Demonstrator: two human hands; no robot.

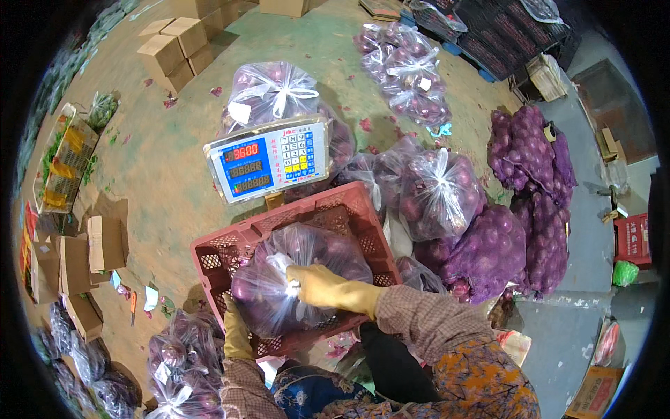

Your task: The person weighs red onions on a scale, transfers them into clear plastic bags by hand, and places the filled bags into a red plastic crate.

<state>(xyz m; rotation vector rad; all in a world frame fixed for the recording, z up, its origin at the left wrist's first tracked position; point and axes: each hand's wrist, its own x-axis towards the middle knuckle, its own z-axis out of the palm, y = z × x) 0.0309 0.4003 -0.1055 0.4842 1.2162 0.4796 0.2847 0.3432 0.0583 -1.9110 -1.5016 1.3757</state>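
Observation:
A clear plastic bag of red onions (324, 251) sits in a dark red plastic crate (372, 230). My right hand (327, 288), in a yellow rubber glove, grips the bag's gathered neck. At the crate's lower left side is my left hand (237, 332), gloved alike, beside the bag and against the rim. Whether its fingers close on the rim or the bag is hidden. A digital scale display (267, 160) with lit red digits and a keypad stands just beyond the crate.
Tied onion bags stand behind the scale (275, 91), to the right (442, 194) and at lower left (183, 366). Purple mesh onion sacks (484, 251) sit farther right. Cardboard boxes (172, 50) and a vegetable crate (68, 162) are leftward. An orange-handled knife (133, 308) lies on the floor.

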